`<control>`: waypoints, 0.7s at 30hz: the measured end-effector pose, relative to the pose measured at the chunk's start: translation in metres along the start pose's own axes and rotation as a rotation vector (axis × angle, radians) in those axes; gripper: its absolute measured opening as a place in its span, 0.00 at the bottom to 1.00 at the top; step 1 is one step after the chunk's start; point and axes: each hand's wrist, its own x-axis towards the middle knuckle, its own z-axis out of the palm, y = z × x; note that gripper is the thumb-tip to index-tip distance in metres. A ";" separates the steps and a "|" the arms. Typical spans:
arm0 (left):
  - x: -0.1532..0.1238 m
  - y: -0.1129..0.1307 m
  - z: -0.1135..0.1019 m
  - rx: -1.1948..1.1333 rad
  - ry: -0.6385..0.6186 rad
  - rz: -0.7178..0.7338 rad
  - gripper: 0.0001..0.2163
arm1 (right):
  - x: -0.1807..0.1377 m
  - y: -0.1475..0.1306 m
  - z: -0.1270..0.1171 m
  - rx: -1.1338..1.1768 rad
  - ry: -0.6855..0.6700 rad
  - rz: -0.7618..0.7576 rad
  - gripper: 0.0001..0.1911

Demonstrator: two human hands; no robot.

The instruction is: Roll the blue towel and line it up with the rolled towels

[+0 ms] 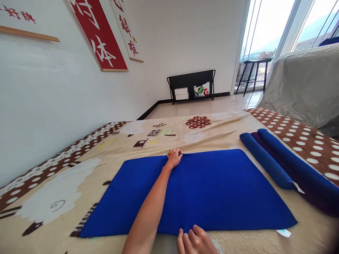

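Note:
A blue towel [212, 190] lies spread flat on a patterned blanket, wider than it is deep, with a white label [283, 233] poking out under its near right corner. My left hand [174, 157] reaches across it, closed on the middle of its far edge. At the near edge, my right hand [196, 242] has its fingers curled and pinches the towel, partly cut off by the frame's bottom. Slight creases run in the cloth between the two hands.
Right of the towel lie a rolled blue towel [267, 160] and a dark purple cloth with blue edging [317, 197]. The beige blanket [222, 130] has brown dotted borders. Beyond are a black rack [190, 78], a stool [255, 62] and a grey-covered piece of furniture [309, 81].

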 end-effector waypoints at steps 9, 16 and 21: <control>-0.005 0.017 -0.068 -0.387 0.218 0.003 0.13 | 0.034 0.061 -0.074 0.325 0.018 0.187 0.14; -0.041 0.026 -0.172 -0.923 0.460 0.081 0.17 | 0.058 0.166 -0.156 0.287 -0.024 0.624 0.08; -0.093 0.047 -0.227 -1.096 0.484 0.150 0.17 | 0.082 0.218 -0.175 0.619 0.129 1.058 0.15</control>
